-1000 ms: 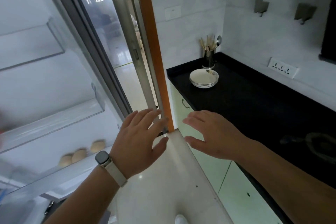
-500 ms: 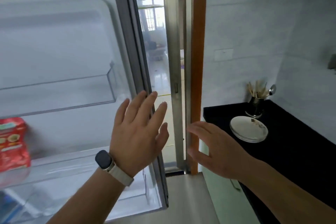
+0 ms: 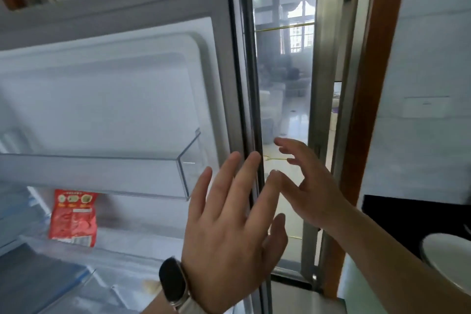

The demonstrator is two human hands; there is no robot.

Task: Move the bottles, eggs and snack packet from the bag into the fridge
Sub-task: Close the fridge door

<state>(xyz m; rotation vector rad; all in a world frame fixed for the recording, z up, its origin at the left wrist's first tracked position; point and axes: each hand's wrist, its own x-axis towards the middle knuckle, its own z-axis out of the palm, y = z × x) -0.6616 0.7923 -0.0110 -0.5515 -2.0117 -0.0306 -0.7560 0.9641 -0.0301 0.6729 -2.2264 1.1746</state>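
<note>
Left hand, watch at wrist: fingers spread wide, empty, over fridge door edge, 6 o'clock. Right hand: fingers loosely apart, empty, 4 o'clock, beside door edge. Snack packet: red, upright in door shelf, 8 o'clock. Clear door bin above it. White dish, 4 o'clock.

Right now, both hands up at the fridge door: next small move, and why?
Probably push the fridge door shut. Both the left hand and the right hand are open and empty at its edge, and the snack packet already sits in a door shelf.
</note>
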